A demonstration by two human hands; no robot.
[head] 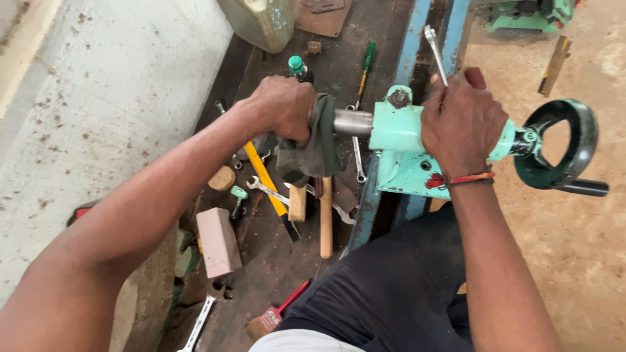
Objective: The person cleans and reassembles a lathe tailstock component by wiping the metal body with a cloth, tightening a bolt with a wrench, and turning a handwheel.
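Near the centre of my view sits a mint-green machine body [398,130], a lathe tailstock by its shape, resting across blue rails [412,39] that run off toward 12 o'clock. From its 9 o'clock end a bare steel sleeve [353,122] sticks out; at its 3 o'clock end there is a black handwheel [561,146] with a crank handle.

I see the left hand [282,105] clenched around a dark grey rag [317,140], pressing it against the tip of the steel sleeve; the cloth hangs down toward 6 o'clock. My right hand [460,120] is wrapped firmly over the top of the green body, just at 9 o'clock of the handwheel, and a red thread circles the wrist. A silver spanner [435,53] rises from behind that hand toward 12 o'clock; I cannot tell whether the fingers hold it or it merely lies on the rail.

At 6 o'clock of the rag, a dirty tray [280,261] holds scattered things: a wooden handle [325,218], a yellow strip [264,176], open-ended wrenches [267,191], and a pinkish block [218,241] at 7 o'clock. A green-handled screwdriver [366,65] lies at 12 o'clock of the sleeve, and a green-capped bottle [297,66] stands just above the left hand. A brush [270,317] lies near the lower edge.
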